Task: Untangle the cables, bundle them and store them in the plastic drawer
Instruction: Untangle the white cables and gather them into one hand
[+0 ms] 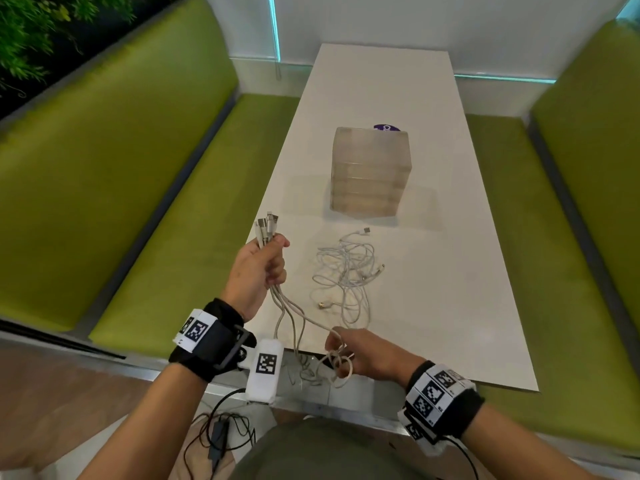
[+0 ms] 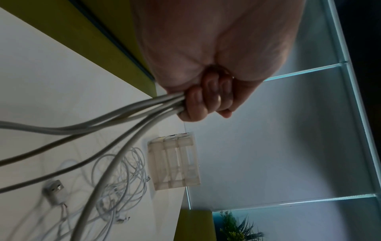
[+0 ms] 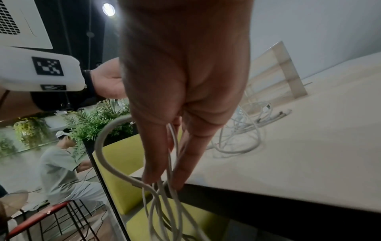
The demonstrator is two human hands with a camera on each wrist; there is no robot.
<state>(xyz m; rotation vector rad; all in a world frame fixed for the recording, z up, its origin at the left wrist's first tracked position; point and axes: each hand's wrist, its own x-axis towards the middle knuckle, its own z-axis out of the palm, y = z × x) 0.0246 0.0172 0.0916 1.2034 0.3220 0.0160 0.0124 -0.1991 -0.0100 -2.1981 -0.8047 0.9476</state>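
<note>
My left hand (image 1: 263, 268) (image 2: 206, 104) grips a bunch of several white cables (image 1: 294, 317) (image 2: 115, 117) in a fist, their plug ends (image 1: 266, 227) sticking up past the thumb. The cables hang down to my right hand (image 1: 353, 355) (image 3: 164, 179) at the table's near edge, whose fingers pinch their loose looped strands (image 1: 341, 368) (image 3: 164, 203). A second tangle of thin white cables (image 1: 349, 275) (image 2: 119, 182) (image 3: 245, 130) lies on the white table (image 1: 433, 271). Behind it stands the translucent plastic drawer unit (image 1: 369, 171) (image 2: 175, 163) (image 3: 284, 71), all drawers closed.
Green benches (image 1: 145, 188) (image 1: 554, 271) flank the narrow table. A purple round object (image 1: 386, 128) peeks from behind the drawer unit. A black lead (image 1: 218, 434) hangs from my left wrist camera. In the right wrist view a seated person (image 3: 59, 166) shows in the background.
</note>
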